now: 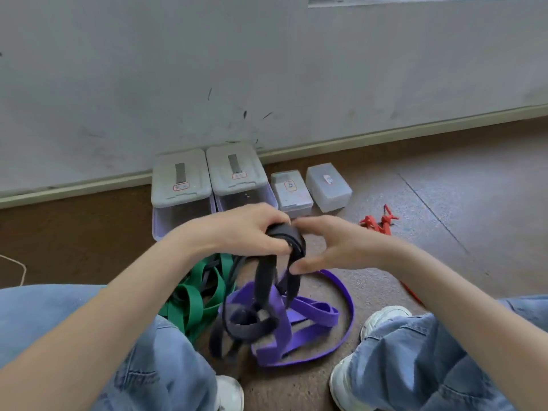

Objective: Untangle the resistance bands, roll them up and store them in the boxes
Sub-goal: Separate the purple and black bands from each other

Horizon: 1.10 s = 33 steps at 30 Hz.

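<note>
Overhead, left hand (246, 229) curls round a flat, matte black band (292, 244), partly rolled into a coil; loose lengths hang into the tangle below. Right hand (335, 244): fingers relaxed, thumb at the coil's edge, possibly touching; motion blur. Purple band (314, 318) and green band (195, 295) lie looped on speckled floor (444, 203). Four lidded translucent plastic boxes (181, 185) sit against the wall.
</note>
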Available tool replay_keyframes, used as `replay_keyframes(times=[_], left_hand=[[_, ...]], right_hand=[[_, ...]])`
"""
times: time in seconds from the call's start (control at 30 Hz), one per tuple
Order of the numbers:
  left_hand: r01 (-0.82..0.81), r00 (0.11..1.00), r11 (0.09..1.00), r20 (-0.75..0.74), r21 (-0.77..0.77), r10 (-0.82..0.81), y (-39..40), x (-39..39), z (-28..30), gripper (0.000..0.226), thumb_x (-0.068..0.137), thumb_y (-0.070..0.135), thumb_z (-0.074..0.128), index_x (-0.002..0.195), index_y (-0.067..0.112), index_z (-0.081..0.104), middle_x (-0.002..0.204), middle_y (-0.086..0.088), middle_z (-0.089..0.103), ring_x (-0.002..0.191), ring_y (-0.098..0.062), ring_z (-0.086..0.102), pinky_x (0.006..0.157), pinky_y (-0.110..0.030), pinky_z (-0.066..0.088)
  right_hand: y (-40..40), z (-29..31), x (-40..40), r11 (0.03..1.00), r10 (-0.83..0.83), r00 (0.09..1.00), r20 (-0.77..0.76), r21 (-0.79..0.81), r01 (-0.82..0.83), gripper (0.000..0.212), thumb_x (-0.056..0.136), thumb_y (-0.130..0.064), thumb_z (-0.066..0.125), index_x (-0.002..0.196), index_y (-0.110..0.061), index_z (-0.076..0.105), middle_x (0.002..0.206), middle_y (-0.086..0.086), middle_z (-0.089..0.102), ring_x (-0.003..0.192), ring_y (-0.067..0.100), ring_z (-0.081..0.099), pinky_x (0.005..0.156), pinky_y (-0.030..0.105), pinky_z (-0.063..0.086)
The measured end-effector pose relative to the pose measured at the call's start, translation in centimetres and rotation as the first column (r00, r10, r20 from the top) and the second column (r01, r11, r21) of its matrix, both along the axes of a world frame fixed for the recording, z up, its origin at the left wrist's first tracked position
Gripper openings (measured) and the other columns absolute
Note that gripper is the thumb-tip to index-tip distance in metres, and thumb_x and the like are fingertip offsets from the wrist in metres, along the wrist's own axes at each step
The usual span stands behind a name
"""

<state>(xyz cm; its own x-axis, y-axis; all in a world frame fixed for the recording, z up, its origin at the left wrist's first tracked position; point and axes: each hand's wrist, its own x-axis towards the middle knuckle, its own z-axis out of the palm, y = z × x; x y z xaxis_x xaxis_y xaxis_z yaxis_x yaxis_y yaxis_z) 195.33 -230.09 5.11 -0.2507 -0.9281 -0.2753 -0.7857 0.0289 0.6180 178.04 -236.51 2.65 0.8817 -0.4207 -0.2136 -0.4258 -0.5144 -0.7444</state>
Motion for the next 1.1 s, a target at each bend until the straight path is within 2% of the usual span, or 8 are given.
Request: replay_keyframes(times=[0.13,0.27,0.47,0.63,0.77,0.87,1.0,1.1], left_hand=[[-0.203,0.979,0.957,-0.071,-0.205,0.193,-0.6,1.8,-0.2,0.013,0.074,0.033,0.064,0.067,0.023,0.059,0.06,0.009,0.054,0.053,0.001,0.049,0.055,-0.022,0.039],[-0.177,0.982,0.983,0.084,0.049,0.172,0.2,2.8,-4.8,0.011,0.079,0.022,0.068,0.086,0.019,0.06,0.085,0.002,0.065,0.083,-0.012,0.061,0.073,-0.027,0.046],[-0.281,0.895,0.946,-0.31,0.163,0.32,-0.7,4.7,-3.9,0.033,0.083,0.028,0.069,0.107,0.028,0.047,0.074,0.009,0.065,0.066,0.002,0.063,0.056,-0.013,0.049],[-0.089,0.991,0.988,-0.084,0.124,0.1,-0.8,1.8,-6.3,0.083,0.072,0.04,0.077,0.14,0.031,0.029,0.127,0.022,0.042,0.118,0.001,0.043,0.1,-0.021,0.037],[-0.038,0.915,0.981,-0.388,0.19,0.111,-0.3,-3.7,-9.9,0.03,0.075,0.026,0.077,0.1,0.035,0.063,0.098,0.028,0.065,0.092,0.001,0.061,0.074,-0.007,0.046],[-0.095,0.842,0.961,-0.494,0.26,0.217,0.3,-4.8,-11.7,0.022,0.083,0.012,0.069,0.103,0.004,0.064,0.105,-0.007,0.071,0.099,-0.019,0.066,0.086,-0.026,0.052],[-0.16,0.75,0.921,-0.563,0.356,0.348,-0.6,-1.7,-9.5,0.003,0.09,0.012,0.057,0.091,0.014,0.06,0.076,0.004,0.071,0.073,-0.006,0.068,0.069,-0.019,0.055],[-0.237,0.911,0.964,-0.317,0.119,0.263,-2.1,1.3,-6.1,0.017,0.086,0.026,0.065,0.097,0.02,0.054,0.083,0.005,0.065,0.075,-0.008,0.065,0.065,-0.021,0.051]], right_hand=[[0.5,0.8,0.4,0.931,-0.278,0.928,0.246,0.305,0.198,0.015,0.091,-0.008,0.051,0.104,-0.006,0.059,0.096,0.009,0.064,0.095,0.02,0.063,0.096,0.04,0.049],[-1.6,3.3,-0.4,0.738,-0.539,0.695,0.476,0.665,0.116,0.011,0.084,-0.013,0.045,0.086,-0.009,0.055,0.065,0.001,0.054,0.065,0.019,0.058,0.075,0.038,0.054],[-2.7,2.1,-1.2,0.548,-0.74,0.572,0.353,0.81,0.21,0.012,0.088,-0.009,0.04,0.078,-0.013,0.044,0.058,-0.002,0.041,0.045,0.012,0.038,0.052,0.027,0.039],[-1.6,2.3,-0.6,0.644,-0.605,0.646,0.466,0.763,0.053,0.013,0.085,-0.003,0.045,0.097,-0.008,0.048,0.068,0.0,0.046,0.051,0.012,0.037,0.052,0.024,0.038],[-0.8,3.0,0.2,0.641,-0.579,0.634,0.513,0.766,-0.034,0.017,0.084,0.002,0.042,0.098,-0.006,0.048,0.071,0.003,0.045,0.053,0.012,0.036,0.054,0.023,0.038],[-1.4,2.8,-0.3,0.682,-0.642,0.577,0.504,0.72,0.13,0.025,0.085,0.009,0.037,0.097,-0.005,0.054,0.068,0.003,0.044,0.055,0.013,0.036,0.056,0.024,0.036],[-3.6,2.0,-1.9,0.604,-0.793,0.441,0.421,0.638,0.478,0.031,0.083,0.01,0.036,0.097,-0.008,0.057,0.07,0.004,0.043,0.056,0.012,0.039,0.058,0.024,0.038],[-4.8,1.4,-2.7,0.6,-0.799,0.541,0.261,0.294,0.744,0.027,0.088,0.001,0.046,0.111,-0.01,0.054,0.09,0.005,0.055,0.073,0.012,0.05,0.063,0.015,0.044]])
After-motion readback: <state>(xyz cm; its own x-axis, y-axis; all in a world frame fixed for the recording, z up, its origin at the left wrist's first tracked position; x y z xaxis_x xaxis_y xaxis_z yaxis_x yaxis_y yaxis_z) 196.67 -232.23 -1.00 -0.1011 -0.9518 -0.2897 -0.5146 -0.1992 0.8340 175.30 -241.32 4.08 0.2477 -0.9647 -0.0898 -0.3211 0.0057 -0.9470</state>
